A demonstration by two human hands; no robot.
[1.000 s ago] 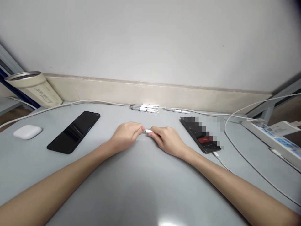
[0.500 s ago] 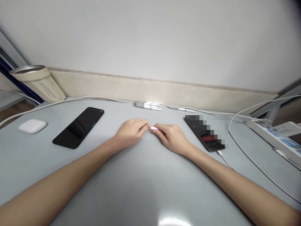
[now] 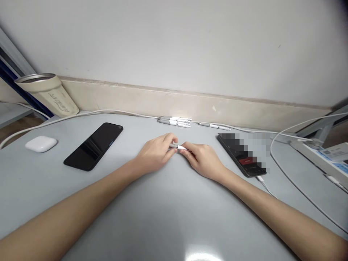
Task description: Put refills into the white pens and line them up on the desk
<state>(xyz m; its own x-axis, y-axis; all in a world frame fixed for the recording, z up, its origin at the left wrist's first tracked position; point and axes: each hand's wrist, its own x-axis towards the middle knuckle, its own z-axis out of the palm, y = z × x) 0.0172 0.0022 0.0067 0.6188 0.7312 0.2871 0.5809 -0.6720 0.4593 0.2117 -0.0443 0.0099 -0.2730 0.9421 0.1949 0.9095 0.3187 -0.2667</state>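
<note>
Fingertips have eased apart since the last frame, and more grey now shows on the slim white-and-grey pen piece (image 3: pixel 178 146). It lies crosswise between the hands, near the middle of the light grey table (image 3: pixel 174 217). Left hand (image 3: pixel 154 154) pinches the grey end; right hand (image 3: pixel 203 159) pinches the white end, both curled, not spread.

Left of the hands: black smartphone (image 3: pixel 94 146), face up, and white earbud case (image 3: pixel 40 144) beyond it. Right: dark smartphone (image 3: pixel 241 157), partly pixelated, white charging cable (image 3: pixel 265 185) at its near end. Along the back edge: bundle of white-and-grey pens (image 3: pixel 174 122), one loose pen (image 3: pixel 213 126) just beside it. Back-left corner: cream metal-rimmed tumbler (image 3: pixel 49 95). Right edge: white power strip (image 3: pixel 318 159).
</note>
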